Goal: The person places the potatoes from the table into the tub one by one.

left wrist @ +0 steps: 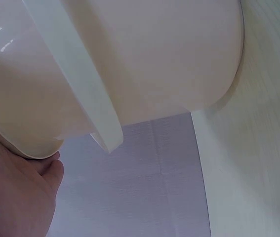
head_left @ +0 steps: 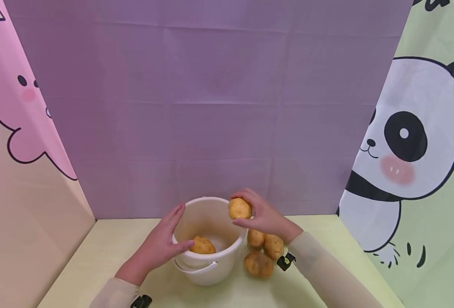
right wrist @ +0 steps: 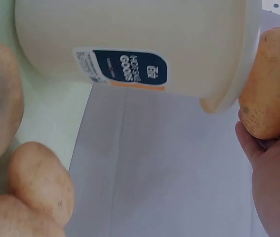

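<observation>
A white plastic bucket (head_left: 227,261) stands upright on the table, one potato (head_left: 203,245) visible inside it. My left hand (head_left: 159,244) holds the bucket's left rim, its thumb over the front edge near that potato. In the left wrist view, the left hand (left wrist: 19,190) is against the rim, and the bucket's handle (left wrist: 83,74) hangs down its side. My right hand (head_left: 263,216) grips another potato (head_left: 240,208) at the right side of the bucket's rim. In the right wrist view, this potato (right wrist: 270,84) is beside the rim, between thumb and fingers.
Several potatoes (head_left: 258,264) lie close together on the table just right of the bucket, under the right forearm. A purple sheet (head_left: 219,107) rises behind the table (head_left: 134,231). Printed cloths flank both sides, with a panda (head_left: 434,154) on the right one.
</observation>
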The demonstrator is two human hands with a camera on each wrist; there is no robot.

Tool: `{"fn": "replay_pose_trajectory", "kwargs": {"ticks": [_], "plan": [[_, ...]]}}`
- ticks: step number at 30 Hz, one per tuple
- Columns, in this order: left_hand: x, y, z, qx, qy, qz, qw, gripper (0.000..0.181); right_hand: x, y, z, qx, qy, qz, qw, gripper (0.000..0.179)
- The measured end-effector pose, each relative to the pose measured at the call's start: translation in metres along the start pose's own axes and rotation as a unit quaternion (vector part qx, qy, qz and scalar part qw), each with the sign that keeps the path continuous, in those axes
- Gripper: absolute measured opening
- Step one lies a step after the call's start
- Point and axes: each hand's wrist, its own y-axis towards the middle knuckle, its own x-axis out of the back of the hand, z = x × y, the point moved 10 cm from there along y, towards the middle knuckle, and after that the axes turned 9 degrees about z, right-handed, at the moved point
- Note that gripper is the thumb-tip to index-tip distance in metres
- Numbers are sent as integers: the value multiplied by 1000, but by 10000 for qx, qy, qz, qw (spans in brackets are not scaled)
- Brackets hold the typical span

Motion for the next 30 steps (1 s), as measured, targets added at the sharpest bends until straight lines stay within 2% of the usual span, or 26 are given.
{"fn": "replay_pose_trajectory", "kwargs": {"ticks": [6, 12, 17, 30], "plan": [[-1, -1, 1, 74, -26, 67, 9999, 110, -13, 14, 4, 173, 3, 167, 9997, 57], [-2, 1, 2, 89, -126, 124, 9998, 109, -25, 23, 3, 133, -1, 433, 9990, 61], [-2, 4, 5, 233, -161, 202, 9994, 111, -30, 32, 6, 202, -40, 574, 9981, 63], [-4, 4, 8, 374, -246, 285, 9986, 112, -40, 38, 4, -49, -42, 886, 9960, 66]]}}
